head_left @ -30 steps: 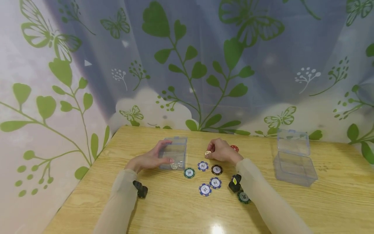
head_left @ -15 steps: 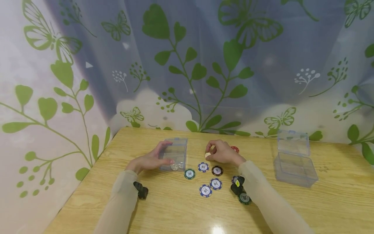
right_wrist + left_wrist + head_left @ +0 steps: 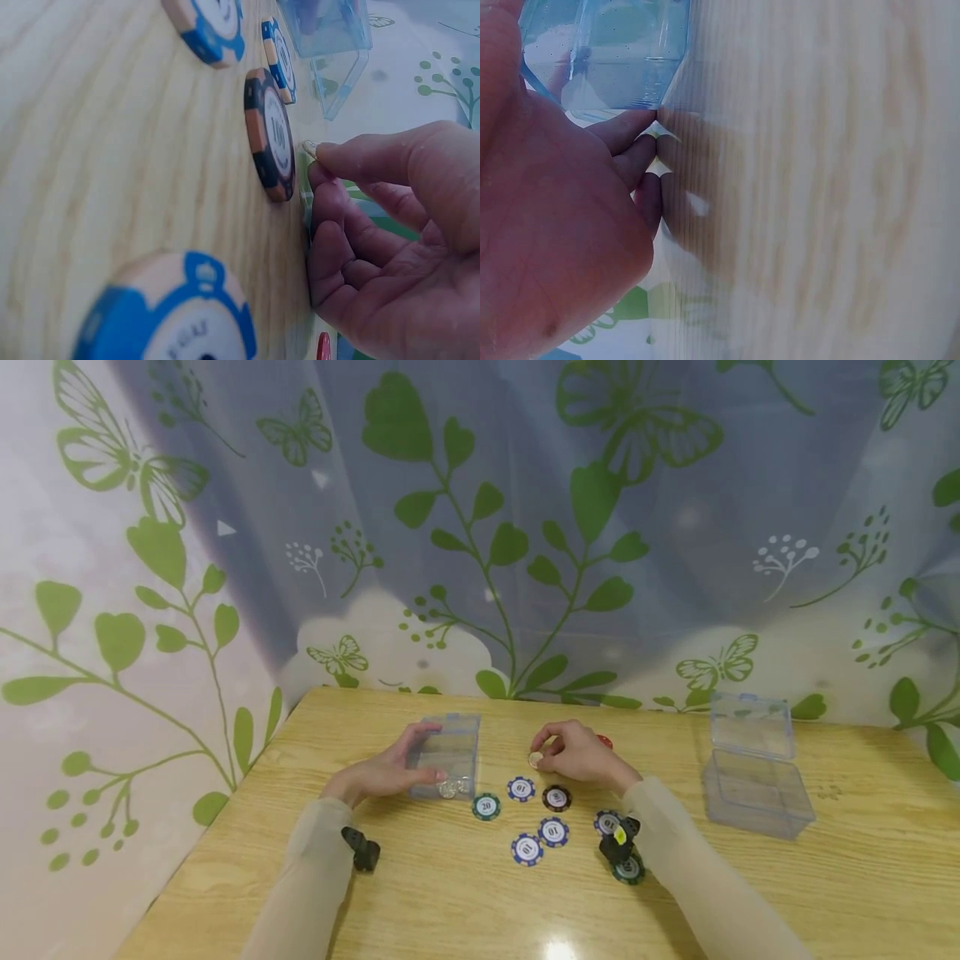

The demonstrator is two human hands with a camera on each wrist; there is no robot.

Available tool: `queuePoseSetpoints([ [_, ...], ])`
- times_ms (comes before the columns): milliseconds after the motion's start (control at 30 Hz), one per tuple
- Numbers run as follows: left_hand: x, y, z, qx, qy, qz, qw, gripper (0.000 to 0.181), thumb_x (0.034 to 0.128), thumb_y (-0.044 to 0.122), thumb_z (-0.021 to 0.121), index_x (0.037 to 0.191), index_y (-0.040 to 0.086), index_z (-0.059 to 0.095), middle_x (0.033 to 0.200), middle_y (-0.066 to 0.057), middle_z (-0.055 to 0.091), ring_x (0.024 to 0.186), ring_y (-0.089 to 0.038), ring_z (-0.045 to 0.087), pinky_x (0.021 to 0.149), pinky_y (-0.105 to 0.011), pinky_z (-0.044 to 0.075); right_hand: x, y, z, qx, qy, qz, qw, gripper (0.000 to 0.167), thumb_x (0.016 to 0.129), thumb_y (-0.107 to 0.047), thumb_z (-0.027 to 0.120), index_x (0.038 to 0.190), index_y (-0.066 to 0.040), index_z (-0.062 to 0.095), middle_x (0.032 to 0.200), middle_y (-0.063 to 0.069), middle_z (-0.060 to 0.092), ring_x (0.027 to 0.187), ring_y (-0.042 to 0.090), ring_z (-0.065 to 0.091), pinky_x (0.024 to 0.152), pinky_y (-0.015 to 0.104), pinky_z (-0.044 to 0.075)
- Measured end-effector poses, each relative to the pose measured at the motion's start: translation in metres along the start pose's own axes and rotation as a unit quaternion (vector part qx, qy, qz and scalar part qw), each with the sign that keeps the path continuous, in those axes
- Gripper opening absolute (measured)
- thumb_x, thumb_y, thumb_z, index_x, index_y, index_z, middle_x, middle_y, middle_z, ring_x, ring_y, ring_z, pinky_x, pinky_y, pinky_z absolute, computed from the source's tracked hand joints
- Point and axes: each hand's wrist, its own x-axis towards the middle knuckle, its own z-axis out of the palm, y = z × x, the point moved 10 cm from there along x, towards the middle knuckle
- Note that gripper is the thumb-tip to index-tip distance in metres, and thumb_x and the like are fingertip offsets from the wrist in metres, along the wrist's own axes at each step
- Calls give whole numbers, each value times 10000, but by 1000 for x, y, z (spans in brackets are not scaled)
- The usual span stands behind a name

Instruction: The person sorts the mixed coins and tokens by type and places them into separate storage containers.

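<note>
My left hand (image 3: 386, 768) holds the left clear plastic box (image 3: 459, 750), thumb on the near side and fingers round the far side. Several shiny gold coins (image 3: 447, 788) lie in the near part of this box. In the left wrist view, the fingertips rest on the table beside the box (image 3: 622, 52). To the right of it, my right hand (image 3: 581, 753) pinches a gold coin (image 3: 536, 760) between thumb and fingertips, low over the table. The right wrist view shows that coin (image 3: 310, 148) edge-on, beyond a black chip (image 3: 271, 135).
Poker chips lie in front of the hands: green (image 3: 486, 807), blue (image 3: 521, 789), black (image 3: 557, 798), and more blue ones nearer. A red chip (image 3: 604, 742) sits behind the right hand. On the right stands another clear box (image 3: 757, 806), lid raised. A patterned curtain (image 3: 525, 568) borders the table.
My right hand has shifted slightly right and nearer with the coin. A blue chip beside the right wrist has come into view. The left hand and its box stay in place.
</note>
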Motion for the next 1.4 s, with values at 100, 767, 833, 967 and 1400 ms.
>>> queuePoseSetpoints([
  [100, 0, 0, 0, -25, 10, -10, 10000, 818, 957, 350, 709, 1588, 268, 194, 1712, -194, 56, 1587, -429, 43, 1229, -682, 143, 0, 2, -2, 27, 142, 60, 9999, 144, 926, -114, 730, 1067, -99, 706, 843, 65, 678, 707, 171, 581, 689, 293, 464],
  [767, -5, -1, 1, 24, 11, -84, 10000, 836, 940, 370, 719, 1588, 266, 201, 1711, -197, 67, 1582, -442, 65, 1230, -669, 164, -10, -1, -3, 503, 772, 190, 9956, 204, 936, -147, 721, 1137, -124, 694, 902, 73, 693, 711, 190, 583, 632, 283, 454],
  [833, -5, 0, 1, 5, 9, -85, 10000, 839, 940, 366, 719, 1590, 259, 198, 1712, -192, 66, 1582, -440, 67, 1231, -668, 164, -10, -4, -3, 596, 788, 174, 9950, 205, 942, -152, 717, 1145, -132, 690, 920, 79, 698, 722, 209, 590, 626, 282, 446],
  [967, -4, 0, 0, -21, 16, -43, 10000, 843, 944, 355, 719, 1592, 240, 193, 1710, -199, 70, 1578, -447, 74, 1227, -672, 169, -10, -13, -4, 683, 832, 94, 9941, 197, 951, -154, 711, 1145, -129, 691, 945, 86, 704, 772, 253, 624, 651, 292, 465],
  [1400, 0, 0, 0, 23, -28, 8, 10000, 850, 951, 374, 709, 1602, 252, 177, 1708, -208, 55, 1583, -443, 46, 1223, -688, 156, -11, -46, 0, 898, 1015, 35, 9908, 179, 931, -132, 739, 1108, -132, 715, 925, 61, 715, 774, 181, 610, 689, 288, 462],
])
